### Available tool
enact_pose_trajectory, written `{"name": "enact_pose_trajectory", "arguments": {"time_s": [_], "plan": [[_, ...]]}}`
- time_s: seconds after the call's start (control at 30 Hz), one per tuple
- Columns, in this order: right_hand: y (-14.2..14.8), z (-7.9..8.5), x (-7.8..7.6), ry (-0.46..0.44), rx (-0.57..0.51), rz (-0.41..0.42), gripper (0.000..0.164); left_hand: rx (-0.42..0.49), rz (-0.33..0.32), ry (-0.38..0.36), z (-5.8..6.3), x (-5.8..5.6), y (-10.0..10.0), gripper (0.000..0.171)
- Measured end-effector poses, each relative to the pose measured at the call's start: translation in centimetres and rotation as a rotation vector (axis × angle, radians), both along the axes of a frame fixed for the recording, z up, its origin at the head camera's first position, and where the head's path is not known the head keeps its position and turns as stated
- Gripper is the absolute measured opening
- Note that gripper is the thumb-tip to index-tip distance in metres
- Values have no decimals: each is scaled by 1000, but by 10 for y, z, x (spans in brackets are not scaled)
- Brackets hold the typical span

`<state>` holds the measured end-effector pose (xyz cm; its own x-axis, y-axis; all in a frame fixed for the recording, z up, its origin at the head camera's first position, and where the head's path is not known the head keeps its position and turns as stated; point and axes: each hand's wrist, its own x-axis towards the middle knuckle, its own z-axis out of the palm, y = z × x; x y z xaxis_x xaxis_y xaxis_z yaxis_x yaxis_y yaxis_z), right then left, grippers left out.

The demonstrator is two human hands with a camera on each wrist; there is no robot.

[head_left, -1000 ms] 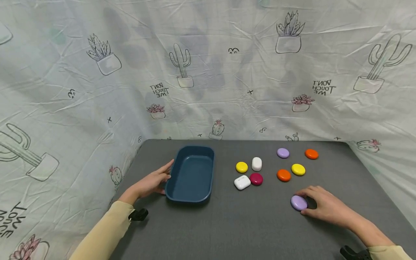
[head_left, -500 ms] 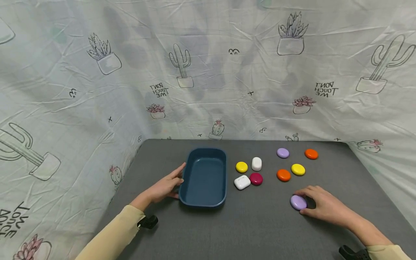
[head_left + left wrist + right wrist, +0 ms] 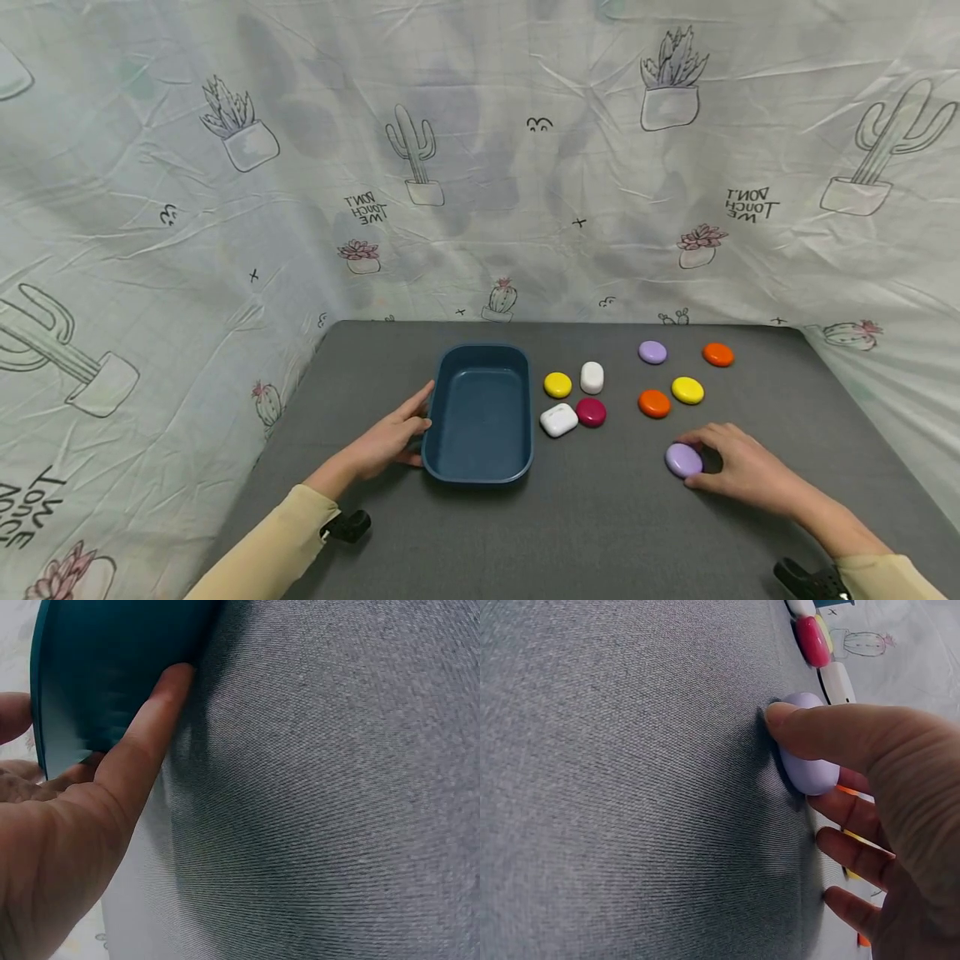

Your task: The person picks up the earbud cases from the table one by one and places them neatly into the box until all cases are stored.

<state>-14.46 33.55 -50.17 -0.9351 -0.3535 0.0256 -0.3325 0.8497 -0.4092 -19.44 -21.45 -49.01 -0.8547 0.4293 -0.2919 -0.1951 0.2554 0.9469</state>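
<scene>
Right grip pinching lilac disc, thumb and fingers curved, left grip loose, fingers extended against blue tray

Only readable text is "DON'T TOUCH ME" in reversed lettering on the cloth, three times in the head view: upper-left print, upper-right print, lower-left print, that last one tilted. Same cloth carries small x-shaped marks, e.g. x mark above centre, another x mark top right in right wrist view.
</scene>
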Motion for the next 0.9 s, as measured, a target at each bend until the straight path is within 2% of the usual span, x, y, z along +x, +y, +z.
{"name": "enact_pose_trajectory", "arguments": {"time_s": [0.3, 0.53, 0.77, 0.9], "plan": [[-2, 1, -9, -46, -25, -25, 57, -11, 12, -9, 3, -6, 2, 73], [-8, 7, -16, -2, -42, -17, 55, -6, -16, -19, 7, -10, 3, 71], [-29, 31, -33, 103, -100, 39, 47, -9, -21, -18, 7, -11, 3, 70], [-50, 47, -44, 105, -153, 83, 47, -3, -27, -14, 6, -10, 2, 71]]}}
